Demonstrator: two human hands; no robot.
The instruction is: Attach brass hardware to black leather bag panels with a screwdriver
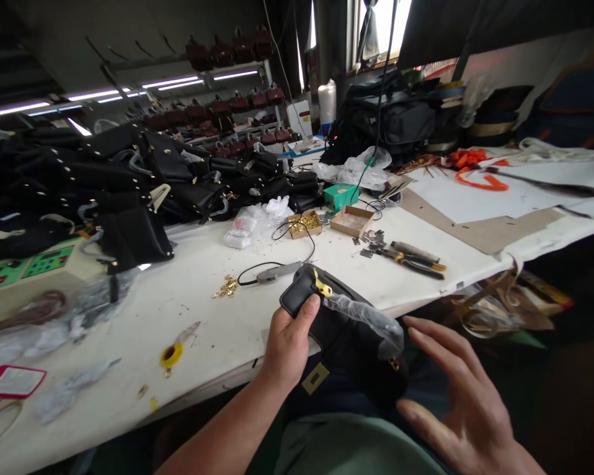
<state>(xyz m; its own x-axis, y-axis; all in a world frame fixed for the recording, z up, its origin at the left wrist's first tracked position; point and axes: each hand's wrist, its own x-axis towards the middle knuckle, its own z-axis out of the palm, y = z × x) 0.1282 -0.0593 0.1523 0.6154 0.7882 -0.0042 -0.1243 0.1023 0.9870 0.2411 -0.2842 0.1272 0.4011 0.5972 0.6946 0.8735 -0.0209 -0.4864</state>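
A black handbag (346, 356) is tilted over the table's front edge, with my left hand (291, 343) wrapped round its upper left corner, thumb on top. Its handle (369, 316) is sheathed in clear plastic, and a strip of yellow tape (321, 282) sits at the handle's near end. A small tag (315, 378) hangs below the bag. To the right of the bag, my right hand (455, 389) is held with fingers and thumb spread and nothing between them. Whether its fingertips touch the bag I cannot tell.
Black bags (136, 234) are heaped at the left and back. On the white table (198, 389) lie gold fittings (226, 286), a grey corded tool (277, 272), a yellow tape roll (171, 355), pliers (413, 262), a box of gold pieces (304, 224) and a second shallow box (352, 221).
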